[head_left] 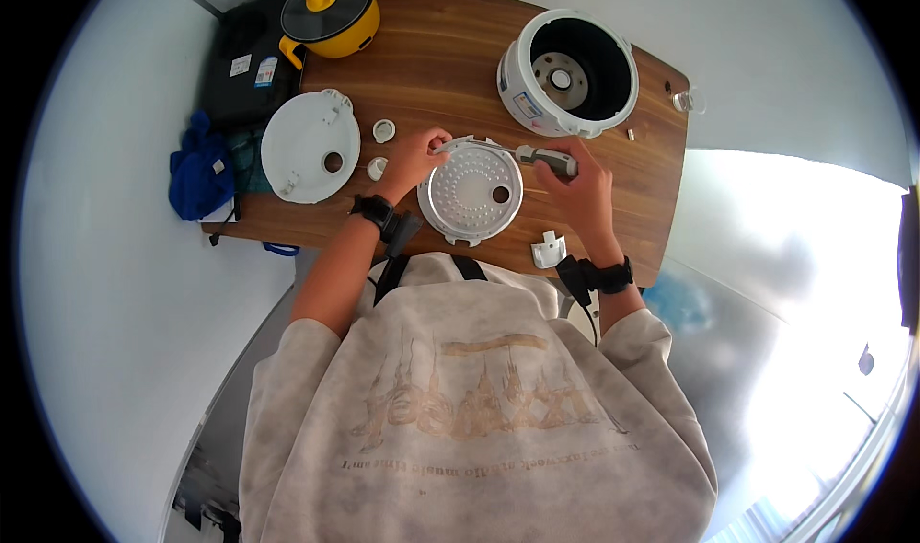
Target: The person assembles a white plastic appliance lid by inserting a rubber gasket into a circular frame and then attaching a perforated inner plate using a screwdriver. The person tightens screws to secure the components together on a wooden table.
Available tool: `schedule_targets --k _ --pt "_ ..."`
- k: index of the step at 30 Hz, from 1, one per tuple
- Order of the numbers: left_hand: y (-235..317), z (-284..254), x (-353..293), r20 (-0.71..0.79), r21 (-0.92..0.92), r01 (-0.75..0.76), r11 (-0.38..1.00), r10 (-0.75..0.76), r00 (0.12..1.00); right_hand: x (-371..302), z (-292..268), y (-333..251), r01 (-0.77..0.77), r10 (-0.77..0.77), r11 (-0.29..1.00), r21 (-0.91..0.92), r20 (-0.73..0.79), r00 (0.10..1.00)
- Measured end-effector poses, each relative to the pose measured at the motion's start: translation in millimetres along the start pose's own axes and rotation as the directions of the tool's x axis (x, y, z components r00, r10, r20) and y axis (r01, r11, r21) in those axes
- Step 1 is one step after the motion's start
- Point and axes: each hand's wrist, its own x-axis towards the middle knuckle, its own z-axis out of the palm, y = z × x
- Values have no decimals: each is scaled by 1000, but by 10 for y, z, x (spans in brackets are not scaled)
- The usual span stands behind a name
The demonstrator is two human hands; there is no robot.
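A round silvery lid plate [467, 190] with many small holes, one larger hole and a white rim lies in front of me on the wooden table. At its upper left rim my left hand [422, 155] has its fingers closed, with thumb and fingertips on the edge. My right hand [583, 181] grips a screwdriver [553, 161] by its grey handle. The thin shaft points left across the plate's far rim; its tip is hard to make out by my left fingers. Below my right hand rests a small white plastic part [549, 251], near the table's front edge.
A white cooker body [522, 88] stands open at the far right, beside a small clear container [689, 100]. To the left lie a white round cover [305, 150] and two small white caps [383, 130]. A yellow pot [345, 43], a black case [240, 88] and blue cloth [198, 174] fill the far left.
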Motion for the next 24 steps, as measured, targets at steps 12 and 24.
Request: schedule_targets --k 12,24 --pt "-73 266 148 -56 166 54 985 -45 997 194 335 126 30 -27 997 -74 34 999" --pt "-44 227 157 -81 163 47 985 -34 996 284 442 215 39 -34 994 -102 51 998"
